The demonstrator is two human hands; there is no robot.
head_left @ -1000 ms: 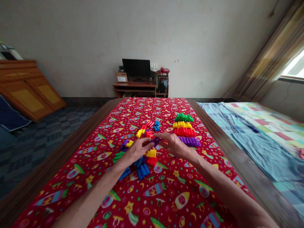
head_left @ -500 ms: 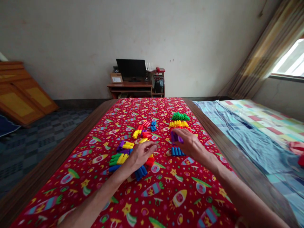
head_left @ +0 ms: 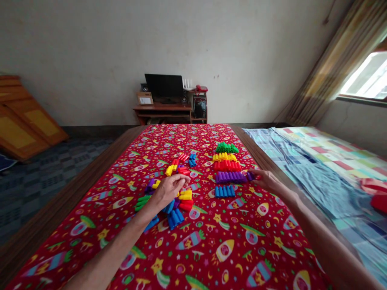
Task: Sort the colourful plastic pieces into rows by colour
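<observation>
My right hand (head_left: 266, 180) pinches a short purple plastic tube (head_left: 250, 176) at the right end of a row of purple tubes (head_left: 231, 177); whether it touches the row I cannot tell. Over a mixed group of tubes hovers my left hand (head_left: 171, 189), its fingers loosely bent and nothing visible between them. It hides part of the group. Around it lie yellow tubes (head_left: 186, 195), red tubes (head_left: 186, 205), blue tubes (head_left: 175, 219) and green tubes (head_left: 142, 203).
Beyond the purple row are red (head_left: 226, 166), yellow (head_left: 224, 157) and stacked green tubes (head_left: 226, 148); a blue row (head_left: 225, 191) lies nearer. A red patterned cloth (head_left: 205, 257) covers the table. A bed (head_left: 311, 161) stands right, a desk with a monitor (head_left: 164, 86) behind.
My right hand has moved right from above the purple row to its right end, uncovering the row. My left hand has shifted slightly left. The view has turned a little.
</observation>
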